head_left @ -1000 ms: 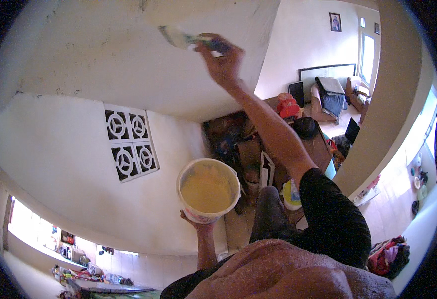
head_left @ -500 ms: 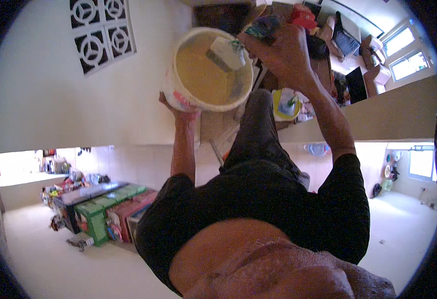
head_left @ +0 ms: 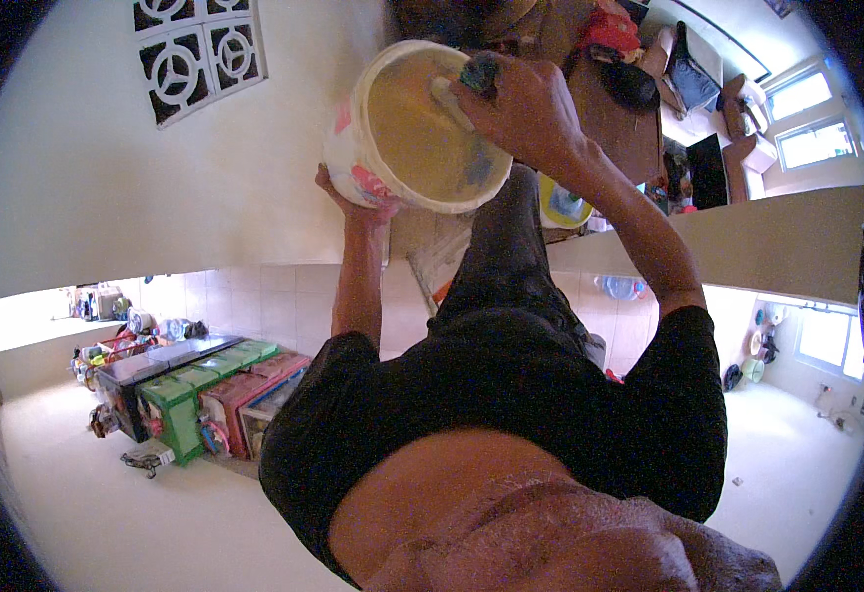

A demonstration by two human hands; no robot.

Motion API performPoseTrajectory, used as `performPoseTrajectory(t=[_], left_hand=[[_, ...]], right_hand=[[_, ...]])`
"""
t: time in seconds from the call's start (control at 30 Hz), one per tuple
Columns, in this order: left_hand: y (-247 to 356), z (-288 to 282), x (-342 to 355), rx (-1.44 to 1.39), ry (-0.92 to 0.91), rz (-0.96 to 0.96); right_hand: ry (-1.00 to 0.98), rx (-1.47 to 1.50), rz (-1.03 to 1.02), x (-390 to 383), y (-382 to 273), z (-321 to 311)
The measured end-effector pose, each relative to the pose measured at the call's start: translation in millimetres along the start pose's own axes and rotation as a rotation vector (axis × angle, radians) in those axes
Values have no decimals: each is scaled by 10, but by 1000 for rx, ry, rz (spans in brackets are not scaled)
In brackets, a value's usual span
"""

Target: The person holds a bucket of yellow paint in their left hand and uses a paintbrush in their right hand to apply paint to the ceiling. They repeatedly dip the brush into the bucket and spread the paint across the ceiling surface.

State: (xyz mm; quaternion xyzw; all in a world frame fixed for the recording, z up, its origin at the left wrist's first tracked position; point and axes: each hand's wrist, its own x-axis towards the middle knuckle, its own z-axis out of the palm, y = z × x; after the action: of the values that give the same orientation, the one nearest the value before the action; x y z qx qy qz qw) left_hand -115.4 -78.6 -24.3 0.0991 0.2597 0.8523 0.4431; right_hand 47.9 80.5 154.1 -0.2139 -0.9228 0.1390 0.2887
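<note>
Now | right grip (head_left: 536, 109) pinching brush (head_left: 451, 103), lowered to bucket (head_left: 348, 146) | left grip (head_left: 355, 205) clasping bucket

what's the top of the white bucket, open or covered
Open: no lid covers the white bucket; its yellowish inside shows beside the right hand.

The brush (head_left: 449, 103) is partly hidden and the top edge crops the vent (head_left: 201, 57).

- The left forearm (head_left: 358, 286) stretches forward, its left hand (head_left: 358, 205) extended with the thumb (head_left: 324, 181) jutting outward, most other fingers hidden from view.
- The right forearm (head_left: 644, 227) slants forward and inward, its right hand (head_left: 529, 111) closed, fingers curled, reaching farther ahead than the left.
</note>
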Motion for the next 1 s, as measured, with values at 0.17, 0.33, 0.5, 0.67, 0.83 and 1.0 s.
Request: performPoseTrajectory(t=[0.17,0.33,0.5,0.67,0.83,1.0], left_hand=[[-148,-513,162,17,56,104],[-139,-351,223,-315,-399,-75],[-194,-622,378,-369,-457,-105],[-91,-164,195,-220,-256,-72],[-12,-47,223,-170,-228,-47],[79,34,237,-135,-192,17]], right_hand=[[78,11,-145,-126,-149,-325],[-70,388,151,-152,106,-85],[-215,845,242,-1,83,60],[41,485,-77,141,277,104],[253,311,-367,30,231,-160],[40,597,2,7,196,-132]])
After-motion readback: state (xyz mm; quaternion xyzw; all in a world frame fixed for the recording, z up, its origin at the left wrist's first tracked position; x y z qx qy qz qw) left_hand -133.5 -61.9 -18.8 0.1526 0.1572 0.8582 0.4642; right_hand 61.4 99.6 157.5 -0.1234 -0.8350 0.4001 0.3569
